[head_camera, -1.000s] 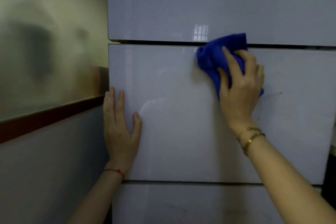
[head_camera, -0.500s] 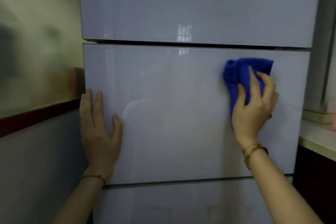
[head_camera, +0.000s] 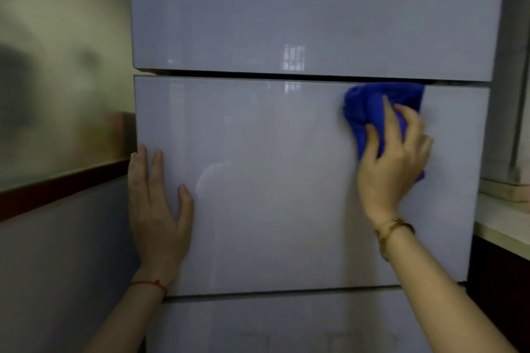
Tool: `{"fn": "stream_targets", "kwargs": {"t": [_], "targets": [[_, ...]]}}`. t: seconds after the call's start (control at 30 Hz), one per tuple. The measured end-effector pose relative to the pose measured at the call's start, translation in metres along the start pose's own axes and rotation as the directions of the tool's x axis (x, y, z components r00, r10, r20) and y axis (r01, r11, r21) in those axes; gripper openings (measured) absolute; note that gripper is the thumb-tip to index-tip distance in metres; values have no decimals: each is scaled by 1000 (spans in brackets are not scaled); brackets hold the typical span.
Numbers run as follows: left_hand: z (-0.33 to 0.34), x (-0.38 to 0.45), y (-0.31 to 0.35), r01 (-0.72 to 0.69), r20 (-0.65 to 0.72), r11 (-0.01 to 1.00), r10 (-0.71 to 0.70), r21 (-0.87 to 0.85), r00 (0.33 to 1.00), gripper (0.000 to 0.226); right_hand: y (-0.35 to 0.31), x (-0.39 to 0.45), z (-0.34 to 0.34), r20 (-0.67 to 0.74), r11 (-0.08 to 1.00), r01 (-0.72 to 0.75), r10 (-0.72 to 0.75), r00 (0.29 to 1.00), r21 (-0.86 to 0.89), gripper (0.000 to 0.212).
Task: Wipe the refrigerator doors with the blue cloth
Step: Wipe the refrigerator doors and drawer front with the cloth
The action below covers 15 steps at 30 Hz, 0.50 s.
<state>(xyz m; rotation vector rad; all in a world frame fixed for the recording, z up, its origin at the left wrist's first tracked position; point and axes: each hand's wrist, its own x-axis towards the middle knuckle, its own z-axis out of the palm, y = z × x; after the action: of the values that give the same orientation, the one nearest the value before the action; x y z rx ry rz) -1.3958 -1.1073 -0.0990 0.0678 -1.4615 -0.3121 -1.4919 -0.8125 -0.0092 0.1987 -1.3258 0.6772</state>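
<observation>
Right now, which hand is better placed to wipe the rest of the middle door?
The right hand: it already presses the bunched blue cloth against the glossy middle refrigerator door; the left hand lies flat, empty.

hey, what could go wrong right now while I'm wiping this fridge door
The blue cloth is bunched at the top edge of the middle door, so it might snag in the dark gap under the upper door. Your right hand covers only part of it; loose folds may slip. Your bare left hand lies flat on the glossy panel and may leave prints.
</observation>
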Motion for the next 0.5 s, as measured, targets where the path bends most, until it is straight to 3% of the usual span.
{"fn": "stream_targets", "kwargs": {"t": [0.07, 0.17, 0.23, 0.3, 0.4, 0.47, 0.5], "targets": [[-1, 0, -1, -2, 2, 1000, 2, 0, 1000, 56, -27, -39, 2, 45, 979, 202, -202, 978, -11, 36], [-1, -1, -2, -3, 11, 1000, 3, -3, 1000, 56, -30, -124, -15, 191, 817, 575, -573, 797, 49, 42], [-1, -1, -3, -11, 12, 1000, 11, -8, 1000, 57, -9, -127, -24, 222, 739, 666, -669, 710, 97, 45], [0, 0, -4, -12, 15, 1000, 12, -7, 1000, 56, 9, -93, -24, 211, 770, 635, -632, 746, 63, 47], [1, -2, -3, -8, 12, 1000, 8, 1, 1000, 56, 8, -17, -8, 106, 956, 288, -292, 951, 51, 39], [0, -2, -2, -3, 17, 1000, 3, -1, 1000, 55, -15, 3, 2, 43, 994, 103, -104, 994, 25, 36], [-1, -1, -2, -1, 19, 1000, 1, -6, 1000, 55, -27, -4, 4, 34, 994, 110, -110, 993, -2, 36]]}}
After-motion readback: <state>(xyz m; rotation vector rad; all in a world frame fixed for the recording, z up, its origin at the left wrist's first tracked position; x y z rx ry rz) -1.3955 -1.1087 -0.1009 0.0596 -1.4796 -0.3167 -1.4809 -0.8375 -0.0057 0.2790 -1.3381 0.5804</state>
